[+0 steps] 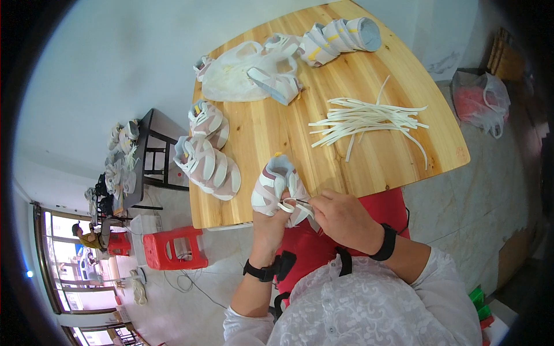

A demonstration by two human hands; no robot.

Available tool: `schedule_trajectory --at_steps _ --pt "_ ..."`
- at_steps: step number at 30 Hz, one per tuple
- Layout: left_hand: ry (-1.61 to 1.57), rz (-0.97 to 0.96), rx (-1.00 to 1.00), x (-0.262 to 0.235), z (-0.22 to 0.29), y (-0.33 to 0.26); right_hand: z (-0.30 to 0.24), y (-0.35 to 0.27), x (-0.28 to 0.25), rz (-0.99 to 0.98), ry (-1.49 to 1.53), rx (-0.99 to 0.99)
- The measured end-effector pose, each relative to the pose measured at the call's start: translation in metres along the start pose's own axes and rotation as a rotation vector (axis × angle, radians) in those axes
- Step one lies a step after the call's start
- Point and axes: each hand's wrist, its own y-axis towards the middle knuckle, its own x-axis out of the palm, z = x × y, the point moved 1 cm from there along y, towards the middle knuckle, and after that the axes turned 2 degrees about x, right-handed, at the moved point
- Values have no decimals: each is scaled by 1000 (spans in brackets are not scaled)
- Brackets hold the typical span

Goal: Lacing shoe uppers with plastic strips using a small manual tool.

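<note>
A pale pink and white shoe upper (265,190) with a maroon collar edge stands at the table's near edge, its opening facing away from me. My left hand (269,233) is closed on its near end, the thumb up by the eyelets. A white shoelace (288,203) forms a loop there beside the thumb. At the right side of the upper, my right hand (344,219) is pinched shut. From its fingertips a thin dark tool seems to reach the lace; its exact kind is too small to make out.
On the wooden table (259,130) lie a pile of white laces (369,122), stacked shoe uppers (206,164) at left, a plastic bag (231,78) and nested uppers (340,39) at the far side. A red stool (175,248) and a dark side table (147,130) stand left.
</note>
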Motion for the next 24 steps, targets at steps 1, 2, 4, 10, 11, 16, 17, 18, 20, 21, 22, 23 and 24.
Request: schedule_trajectory --at_steps 1,2,4,10,11,16,17,18,20,21,22,23,24 --pt "7 2 17 1 0 0 1 0 1 1 0 1" --pt "7 1 17 1 1 -1 3 0 2 -4 1 -9" --pt "-4 11 18 3 3 -2 1 0 0 -9 0 -20" --pt "6 34 17 2 0 -1 -4 -1 -4 4 28 16" --pt "6 34 18 1 -1 -1 -3 -1 -2 4 37 20" --pt "-1 36 49 5 2 -2 -2 0 0 -9 46 24" --pt "-1 38 48 6 3 -3 -2 -1 0 4 45 10" --pt "6 47 51 7 3 -4 -3 -1 -2 18 42 -4" --pt "11 58 55 6 3 -4 -5 0 -4 12 44 -6" --pt "5 55 47 5 1 -3 -6 0 -5 8 45 -4" --pt "-2 52 40 4 -1 -3 -6 0 -4 9 43 -4" --pt "-2 50 40 3 -3 -3 -5 1 -3 1 39 3" --pt "6 52 37 2 -6 -2 -5 1 -2 -6 36 10"
